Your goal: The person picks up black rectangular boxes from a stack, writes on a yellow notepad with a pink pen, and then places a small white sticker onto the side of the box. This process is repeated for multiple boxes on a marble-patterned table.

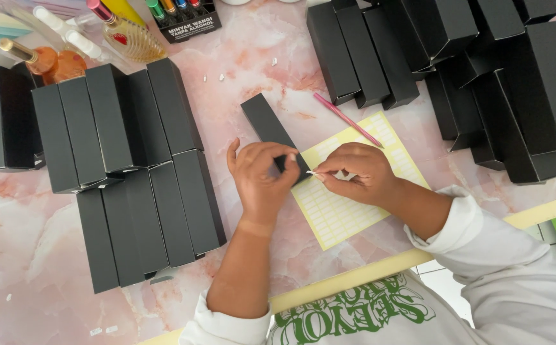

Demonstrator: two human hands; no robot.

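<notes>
A long black box point(266, 123) lies at an angle in the middle of the pink marbled table point(29, 236). My left hand point(260, 176) grips its near end. My right hand point(361, 174) pinches a tiny white sticker point(314, 172) right beside the box's near end, just off my left fingertips. Under my right hand lies a yellow sheet of small white stickers point(342, 214).
Rows of matching black boxes point(131, 166) lie on the left, and a looser pile of them point(482, 70) is at the right. A pink pen point(348, 119) rests above the sheet. Perfume bottles point(124, 35) and a black tray of small vials point(185, 16) stand at the back.
</notes>
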